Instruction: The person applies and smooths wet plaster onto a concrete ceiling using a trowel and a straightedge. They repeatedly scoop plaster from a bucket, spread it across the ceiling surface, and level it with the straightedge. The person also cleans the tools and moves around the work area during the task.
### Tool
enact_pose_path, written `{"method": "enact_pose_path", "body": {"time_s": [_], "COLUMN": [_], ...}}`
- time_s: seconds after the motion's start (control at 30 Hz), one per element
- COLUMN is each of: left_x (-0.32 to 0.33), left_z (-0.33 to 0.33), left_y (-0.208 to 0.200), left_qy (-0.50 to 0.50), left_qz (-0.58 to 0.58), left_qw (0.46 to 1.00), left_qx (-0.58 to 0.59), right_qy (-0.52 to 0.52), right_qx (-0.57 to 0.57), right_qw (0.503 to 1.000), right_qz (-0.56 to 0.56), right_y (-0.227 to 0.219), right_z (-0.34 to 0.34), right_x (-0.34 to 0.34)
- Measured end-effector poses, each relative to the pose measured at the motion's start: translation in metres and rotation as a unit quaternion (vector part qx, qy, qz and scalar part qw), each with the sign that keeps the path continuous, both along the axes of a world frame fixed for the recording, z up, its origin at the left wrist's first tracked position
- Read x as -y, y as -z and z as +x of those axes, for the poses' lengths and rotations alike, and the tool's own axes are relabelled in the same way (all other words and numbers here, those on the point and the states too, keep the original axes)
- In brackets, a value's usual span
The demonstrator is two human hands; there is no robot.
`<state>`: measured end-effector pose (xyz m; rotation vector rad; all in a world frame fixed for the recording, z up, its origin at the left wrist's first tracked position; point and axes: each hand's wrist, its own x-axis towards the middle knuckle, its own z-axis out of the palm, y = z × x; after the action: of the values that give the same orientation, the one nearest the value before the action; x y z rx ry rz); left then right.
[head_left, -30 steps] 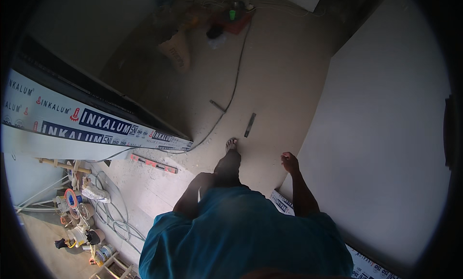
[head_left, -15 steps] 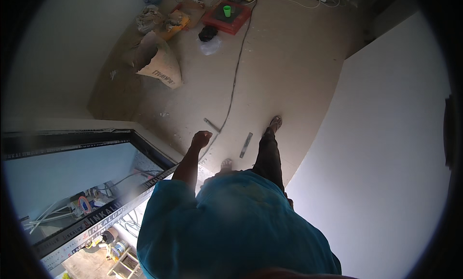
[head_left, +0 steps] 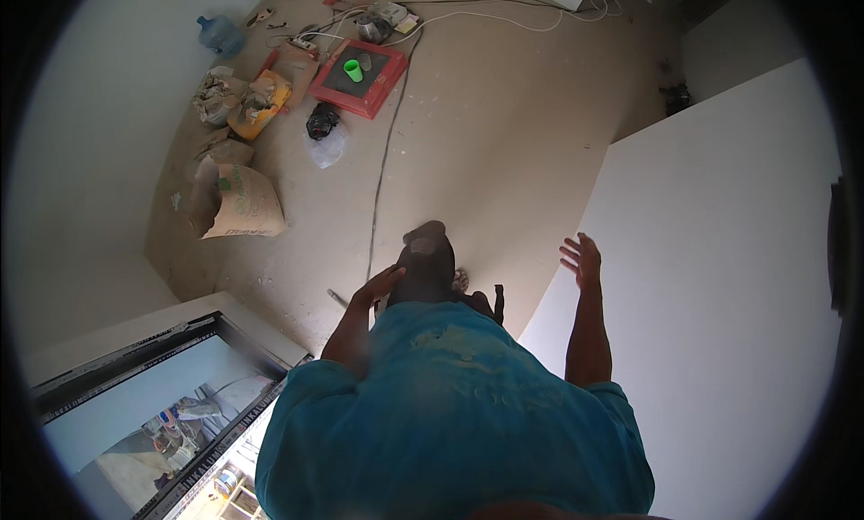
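My left hand (head_left: 382,284) is beside my bent left leg, fingers stretched out near the thigh and holding nothing that I can see. To the right, my right hand (head_left: 583,258) is held out in front of the white wall (head_left: 702,286), empty with its fingers spread. Left of my left hand, the end of a grey metal tool (head_left: 337,298) lies on the floor; the rest of it is partly hidden. A dark cable (head_left: 387,160) runs along the floor ahead of me.
An open brown paper sack (head_left: 247,205) stands at the left. Farther off are a red-framed square panel (head_left: 378,104) bearing a green cup (head_left: 354,70), a black bag (head_left: 321,121) and a blue water jug (head_left: 220,36). A dark-framed window (head_left: 243,349) is at lower left.
I have stepped forward, one knee now raised. My right hand has come into view, spread out at the right. My left hand's fist has loosened. A flat bar on the floor is now hidden.
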<state>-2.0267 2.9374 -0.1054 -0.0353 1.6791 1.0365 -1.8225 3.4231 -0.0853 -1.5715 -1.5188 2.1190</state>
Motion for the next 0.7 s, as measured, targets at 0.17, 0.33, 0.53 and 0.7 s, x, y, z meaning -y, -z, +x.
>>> {"method": "enact_pose_path", "body": {"time_s": [0.17, 0.33, 0.53, 0.7], "left_x": [-0.125, -0.211, -0.386, -0.554], "left_z": [-0.117, -0.280, -0.452, -0.567], "left_y": [0.022, 0.103, 0.073, 0.063], "left_qy": [0.142, 0.331, 0.303, 0.277], "left_qz": [-0.103, -0.041, -0.134, -0.055], "left_qw": [0.984, 0.914, 0.912, 0.899], "left_qx": [-0.013, -0.233, -0.243, -0.334], "right_qy": [-0.084, -0.192, 0.129, 0.230], "right_qx": [0.052, 0.226, 0.331, 0.367], "right_qw": [0.970, 0.919, 0.931, 0.878], "right_qz": [0.221, 0.259, -0.085, -0.202], "right_y": [0.006, 0.078, 0.057, 0.077], "right_z": [-0.134, -0.143, -0.072, -0.091], "right_x": [-0.123, -0.143, -0.110, -0.126]}}
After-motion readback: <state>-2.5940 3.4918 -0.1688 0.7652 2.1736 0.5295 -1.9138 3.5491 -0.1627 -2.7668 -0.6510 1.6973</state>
